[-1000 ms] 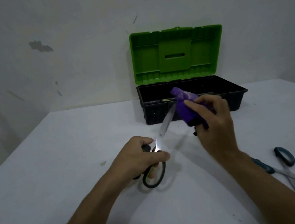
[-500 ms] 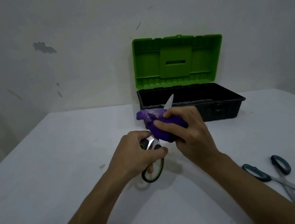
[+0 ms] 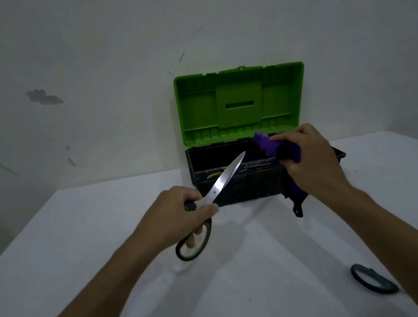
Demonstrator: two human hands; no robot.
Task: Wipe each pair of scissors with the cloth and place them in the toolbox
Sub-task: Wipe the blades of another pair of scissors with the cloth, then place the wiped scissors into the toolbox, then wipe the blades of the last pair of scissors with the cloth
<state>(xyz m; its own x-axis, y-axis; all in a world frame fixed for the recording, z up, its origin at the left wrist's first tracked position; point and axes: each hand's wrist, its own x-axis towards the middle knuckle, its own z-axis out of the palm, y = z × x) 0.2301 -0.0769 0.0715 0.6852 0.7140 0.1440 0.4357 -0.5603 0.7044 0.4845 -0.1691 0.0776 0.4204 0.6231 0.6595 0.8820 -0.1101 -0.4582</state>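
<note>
My left hand [image 3: 175,215] grips the scissors [image 3: 213,194] by the handles. My right hand [image 3: 308,162] clutches the purple cloth [image 3: 270,145] over the open toolbox [image 3: 248,187].

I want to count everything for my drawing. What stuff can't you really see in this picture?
Head view only:
- Inside of the toolbox: too dark, and the right hand with the purple cloth covers part of it.
- Second scissors: only one handle loop shows; the right arm hides the rest.
- Held scissors: the left hand covers the upper handle.
</note>
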